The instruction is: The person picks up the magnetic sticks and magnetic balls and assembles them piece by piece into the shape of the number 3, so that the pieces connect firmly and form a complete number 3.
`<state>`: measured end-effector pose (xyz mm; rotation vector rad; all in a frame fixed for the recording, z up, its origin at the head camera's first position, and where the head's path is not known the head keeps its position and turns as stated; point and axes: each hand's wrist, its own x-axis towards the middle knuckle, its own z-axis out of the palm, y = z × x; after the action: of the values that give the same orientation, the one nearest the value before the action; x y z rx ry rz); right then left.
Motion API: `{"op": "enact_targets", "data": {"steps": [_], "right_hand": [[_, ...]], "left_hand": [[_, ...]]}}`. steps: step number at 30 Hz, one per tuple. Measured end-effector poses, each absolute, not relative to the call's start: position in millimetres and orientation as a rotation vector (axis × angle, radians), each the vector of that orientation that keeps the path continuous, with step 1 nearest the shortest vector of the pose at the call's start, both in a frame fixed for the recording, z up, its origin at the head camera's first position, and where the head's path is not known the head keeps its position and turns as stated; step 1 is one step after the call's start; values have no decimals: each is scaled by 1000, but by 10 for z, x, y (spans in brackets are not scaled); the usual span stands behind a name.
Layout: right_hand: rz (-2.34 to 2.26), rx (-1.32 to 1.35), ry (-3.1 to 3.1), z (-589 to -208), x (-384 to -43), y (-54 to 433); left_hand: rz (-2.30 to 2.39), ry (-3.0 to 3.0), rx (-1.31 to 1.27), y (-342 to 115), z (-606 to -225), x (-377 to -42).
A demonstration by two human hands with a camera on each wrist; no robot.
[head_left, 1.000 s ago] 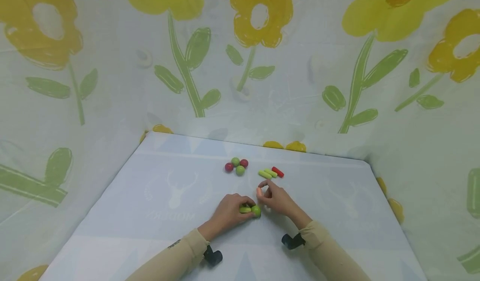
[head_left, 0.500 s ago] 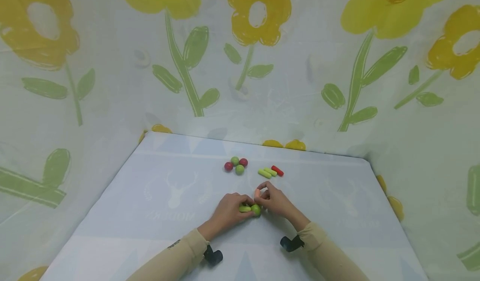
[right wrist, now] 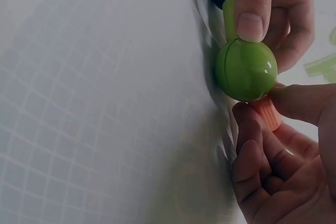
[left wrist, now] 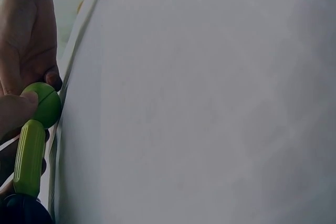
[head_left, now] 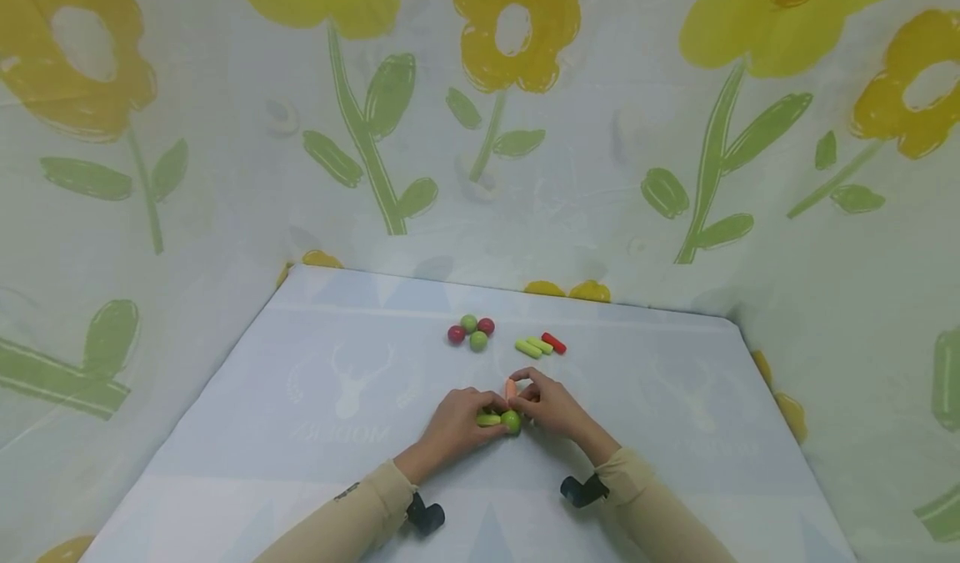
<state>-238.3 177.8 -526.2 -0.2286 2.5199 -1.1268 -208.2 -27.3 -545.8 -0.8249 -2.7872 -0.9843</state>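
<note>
The green ball (head_left: 511,422), in the head view, sat between the left hand (head_left: 461,419), pinching it, and right hand (head_left: 551,400), pinching an orange rod (head_left: 511,390). From the left wrist, a lime rod (left wrist: 30,158) touched it; from the right wrist, the orange rod's contact was hidden: squaring up seemed wise.

Head view: white walls (head_left: 585,213) from 9 through 12 to 3, printed with yellow flowers (head_left: 514,29) and green stems (head_left: 367,133). Pale table (head_left: 315,463) around 6, faint deer prints (head_left: 349,396) at 7:30 and 4. Light soft, fairly even; wrist views dimmer.
</note>
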Motion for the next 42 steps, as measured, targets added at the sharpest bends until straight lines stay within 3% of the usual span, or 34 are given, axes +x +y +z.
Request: {"op": "enact_targets", "data": {"steps": [24, 42], "right_hand": [[-1144, -210, 2526, -5219, -2395, 1787], [-1118, -176, 2692, -5268, -2781, 1769]], "left_hand": [[-1012, -2814, -808, -262, -5468, -2095], [-1016, -2828, -804, -260, -5463, -2098]]}}
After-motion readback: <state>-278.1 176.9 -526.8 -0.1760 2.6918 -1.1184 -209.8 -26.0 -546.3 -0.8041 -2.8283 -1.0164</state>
